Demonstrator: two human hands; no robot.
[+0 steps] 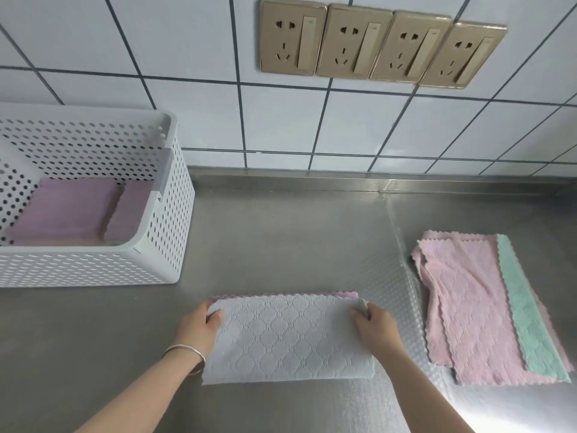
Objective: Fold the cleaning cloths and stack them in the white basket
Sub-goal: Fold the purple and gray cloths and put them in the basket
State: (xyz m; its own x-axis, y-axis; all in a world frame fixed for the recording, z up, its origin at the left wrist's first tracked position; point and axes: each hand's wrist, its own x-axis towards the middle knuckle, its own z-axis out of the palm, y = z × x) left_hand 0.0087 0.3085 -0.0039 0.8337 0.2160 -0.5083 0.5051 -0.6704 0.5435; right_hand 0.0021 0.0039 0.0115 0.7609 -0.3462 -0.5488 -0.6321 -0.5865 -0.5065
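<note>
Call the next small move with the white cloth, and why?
Probably fold it in half sideways: both hands, left hand and right hand, pinch the far corners of the white cloth, already doubled, still too wide for the white basket.

White tiled wall [187,42] (dark grout) carries four gold sockets [382,42] — above a steel counter [281,229].

Left grip [199,323] and right grip [374,326] pinch cloth corners.
</note>
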